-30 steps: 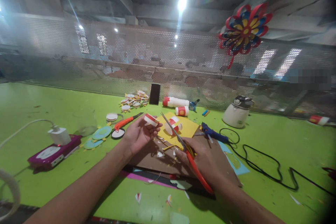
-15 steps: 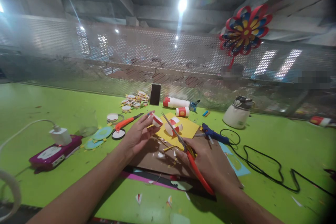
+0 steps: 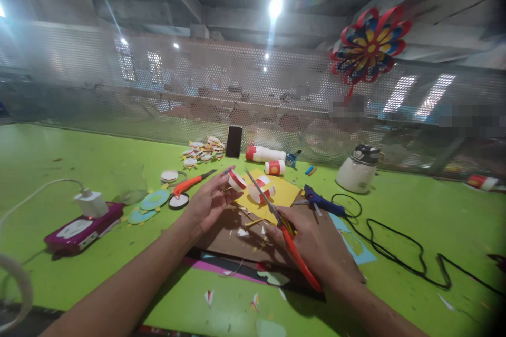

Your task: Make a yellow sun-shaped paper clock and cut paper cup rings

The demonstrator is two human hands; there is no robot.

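Between the fingertips and thumb of my left hand (image 3: 209, 198) is a cut paper cup piece (image 3: 236, 180), white with a red band. My right hand (image 3: 306, 239) is wrapped round orange-handled scissors (image 3: 294, 253), whose blades point up and left, close to the cup piece but apart from it. Below the blades, a cut paper cup (image 3: 264, 189) in red and white lies on yellow paper (image 3: 282, 195). The paper rests on a brown board (image 3: 229, 237) strewn with small scraps.
A blue glue gun (image 3: 322, 202) with a black cord lies right of the board. To the left are an orange utility knife (image 3: 187, 185) and a purple power strip (image 3: 85, 231). Stacked cups (image 3: 264, 154), a phone (image 3: 234, 142) and a white kettle (image 3: 358, 171) stand or lie farther back.
The cup piece in my left hand has tilted very slightly. My right hand and the scissors stay almost still.
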